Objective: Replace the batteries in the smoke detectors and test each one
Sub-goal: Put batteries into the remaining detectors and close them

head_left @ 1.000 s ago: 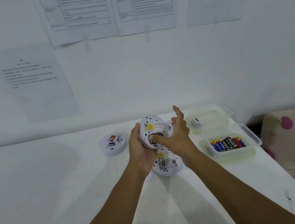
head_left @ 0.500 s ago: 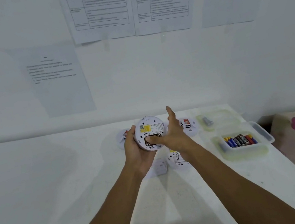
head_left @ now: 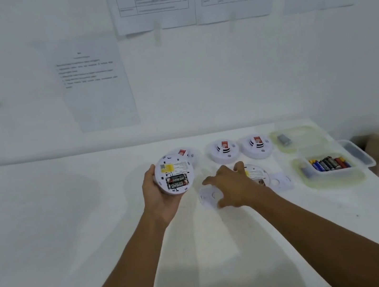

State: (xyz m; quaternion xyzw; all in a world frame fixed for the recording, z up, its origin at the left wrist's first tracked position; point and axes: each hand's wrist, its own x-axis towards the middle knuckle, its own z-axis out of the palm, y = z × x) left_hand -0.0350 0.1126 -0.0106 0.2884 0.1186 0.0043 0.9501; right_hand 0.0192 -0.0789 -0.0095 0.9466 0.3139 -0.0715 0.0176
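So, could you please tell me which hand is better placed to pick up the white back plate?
The right hand: it is open, spread just above the back plate on the table. The left hand is busy holding the detector, with batteries fitted.

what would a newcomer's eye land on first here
Near the middle of the table, the left hand holds a detector back side up, with black batteries plain in its bay. Just right of it, the open right hand reaches over a white plate lying on the table. At the far right, a clear tub holds a row of spare batteries.
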